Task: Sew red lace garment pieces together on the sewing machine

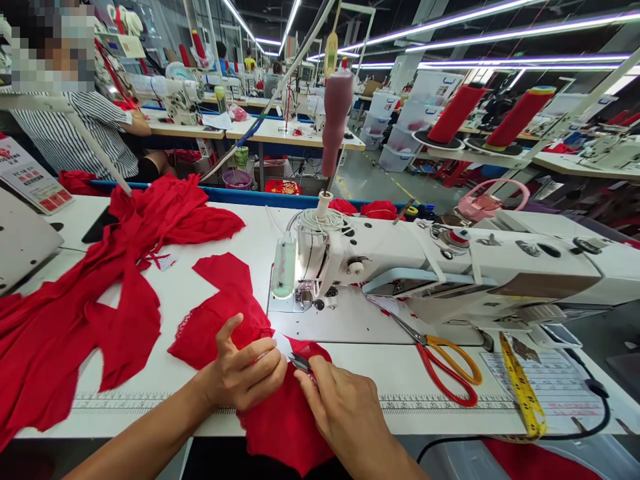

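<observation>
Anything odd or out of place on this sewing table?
Nothing looks spilled or damaged. Mildly untidy: the scissors lie loose, blades reaching under the sewing machine's arm, and the yellow tape measure lies over a written sheet.

On the long white table [360,368]

A crumpled red cloth heap [130,293] lies at left; between it and the white metal sewing machine [395,243], at right, lies a thin red cloth piece [233,283]. Before the machine lie metal scissors with orange and red looped handles [424,340]. Right of them, a yellow ribbon-like tape measure [521,383] lies across a white rectangular paper sheet [570,390]
</observation>
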A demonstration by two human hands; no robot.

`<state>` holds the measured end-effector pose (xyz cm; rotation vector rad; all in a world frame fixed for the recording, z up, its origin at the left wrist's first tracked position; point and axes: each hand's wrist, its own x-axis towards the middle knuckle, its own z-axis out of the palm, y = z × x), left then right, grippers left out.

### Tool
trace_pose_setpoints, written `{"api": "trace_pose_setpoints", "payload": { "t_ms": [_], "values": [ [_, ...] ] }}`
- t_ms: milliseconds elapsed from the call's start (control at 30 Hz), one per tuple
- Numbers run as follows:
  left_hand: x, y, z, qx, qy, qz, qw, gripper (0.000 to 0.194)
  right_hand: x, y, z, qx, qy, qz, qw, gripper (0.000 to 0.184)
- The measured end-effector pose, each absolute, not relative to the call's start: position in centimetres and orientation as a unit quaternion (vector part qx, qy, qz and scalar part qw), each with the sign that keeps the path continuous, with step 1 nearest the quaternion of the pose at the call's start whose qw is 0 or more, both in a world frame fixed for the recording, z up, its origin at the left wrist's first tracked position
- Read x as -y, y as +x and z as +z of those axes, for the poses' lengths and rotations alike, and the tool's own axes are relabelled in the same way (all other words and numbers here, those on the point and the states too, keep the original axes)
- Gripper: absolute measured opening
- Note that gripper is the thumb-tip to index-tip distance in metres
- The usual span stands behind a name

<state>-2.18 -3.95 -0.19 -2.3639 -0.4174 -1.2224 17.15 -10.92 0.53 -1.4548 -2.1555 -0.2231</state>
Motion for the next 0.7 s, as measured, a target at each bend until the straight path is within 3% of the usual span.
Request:
{"api": "trace_pose_setpoints", "payload": {
  "t_ms": [400,700],
  "values": [
    [3.89,-2.04,0.17,0.158,-0.854,-0.448,0.212,0.029,10.51,17.38,0.17,0.756,-0.555,0.048,0.344,0.029],
    [3.52,-2.58,-0.05,0.137,-0.872,-0.444,0.154,0.028,11.05,17.38,0.39,0.792,-0.532,0.022,0.299,0.033]
  ]
}}
